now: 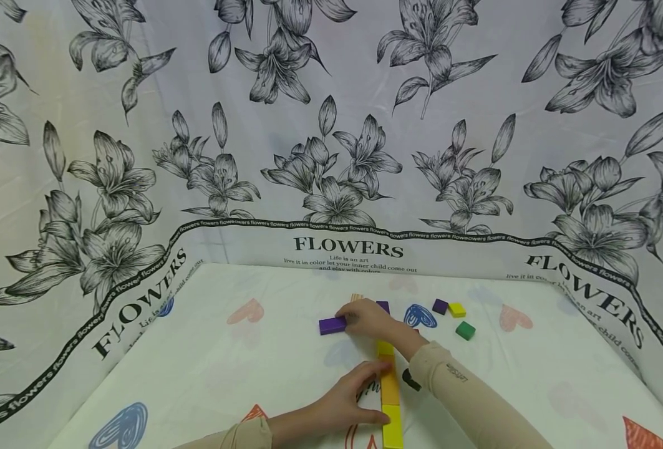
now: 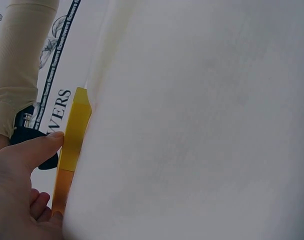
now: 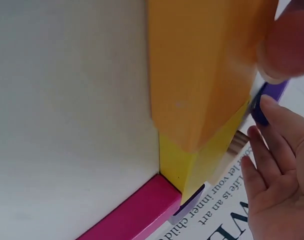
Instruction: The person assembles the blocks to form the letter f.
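Observation:
Between its thumb and fingers my right hand [image 1: 369, 318] pinches a purple block [image 1: 332, 325], left of the far end of a row of blocks. That row runs away from me: a yellow block [image 1: 391, 427] nearest, then an orange block [image 1: 389, 383], another yellow block [image 1: 385, 348] and a purple block [image 1: 383, 306]. Spread along the row's left side, my left hand [image 1: 331, 402] touches the near yellow block with its thumb, its fingers at the orange one. A magenta block [image 3: 137, 210] juts out beside the far yellow block in the right wrist view.
Right of the row lie a small dark purple block [image 1: 440, 306], a small yellow block [image 1: 457, 310] and a green block [image 1: 465, 330]. A striped wood-coloured piece [image 1: 356, 297] shows behind my right hand. Flower-printed cloth [image 1: 337, 156] hangs behind the heart-patterned tablecloth [image 1: 196, 362].

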